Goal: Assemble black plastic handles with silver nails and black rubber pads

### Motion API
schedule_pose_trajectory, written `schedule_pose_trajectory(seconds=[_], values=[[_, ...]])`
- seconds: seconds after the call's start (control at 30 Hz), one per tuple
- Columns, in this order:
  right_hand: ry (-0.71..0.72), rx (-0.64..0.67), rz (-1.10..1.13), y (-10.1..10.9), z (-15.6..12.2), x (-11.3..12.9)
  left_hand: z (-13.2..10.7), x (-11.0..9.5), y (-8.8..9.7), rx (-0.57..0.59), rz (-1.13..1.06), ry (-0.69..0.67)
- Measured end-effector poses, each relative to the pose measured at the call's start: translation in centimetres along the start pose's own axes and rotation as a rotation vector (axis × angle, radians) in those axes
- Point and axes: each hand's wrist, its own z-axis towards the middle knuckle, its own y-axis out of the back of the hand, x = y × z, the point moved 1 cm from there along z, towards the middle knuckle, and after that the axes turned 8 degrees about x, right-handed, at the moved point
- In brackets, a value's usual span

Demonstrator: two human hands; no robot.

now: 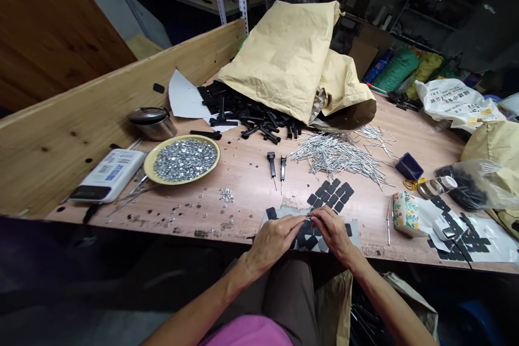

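My left hand (275, 235) and my right hand (331, 228) meet over the table's front edge, fingertips pinched together. A sliver of something thin and pale shows between the fingertips; its kind is too small to make out. Beneath them is a grey sheet (355, 233) bearing several black rounded pads (311, 242). More black rounded pads (331, 194) lie in rows just beyond my hands. Two black plastic pieces with metal rods (271, 162) lie farther forward. Behind those pads is a loose heap of thin metal rods (340, 154).
A yellow dish (149, 168) of small metal pieces sits left, beside a white box-shaped device (111, 173) and a metal pot (152, 121). Black plastic parts (243, 111) spill from under a large paper sack (284, 59). Rightward stand a floral box (405, 213) and a clear bottle (436, 186).
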Motion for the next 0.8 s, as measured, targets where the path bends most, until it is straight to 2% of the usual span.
schedule_pose_trajectory(seconds=[0.17, 0.27, 0.33, 0.57, 0.67, 0.8], values=[[-0.006, 0.017, -0.188, -1.0, -0.2, -0.1, -0.4, 0.0, -0.6, -0.014, 0.221, -0.08], [-0.026, -0.014, -0.188, -1.3, -0.2, -0.1, -0.3, 0.1, -0.7, -0.029, 0.257, -0.093], [-0.092, -0.022, -0.073, -1.3, 0.0, 0.0, -0.1, 0.1, -0.5, -0.044, 0.179, -0.071], [-0.494, -0.174, 0.518, -0.9, 0.2, 0.0, 1.0, -0.5, 0.4, -0.022, -0.269, 0.091], [-0.541, -0.158, 0.656, -1.0, 0.2, 0.0, 1.0, -0.6, 0.2, -0.023, -0.358, 0.127], [-0.541, -0.215, 0.654, -1.3, 0.2, 0.2, 1.0, -0.7, 0.1, 0.004, -0.417, 0.179]])
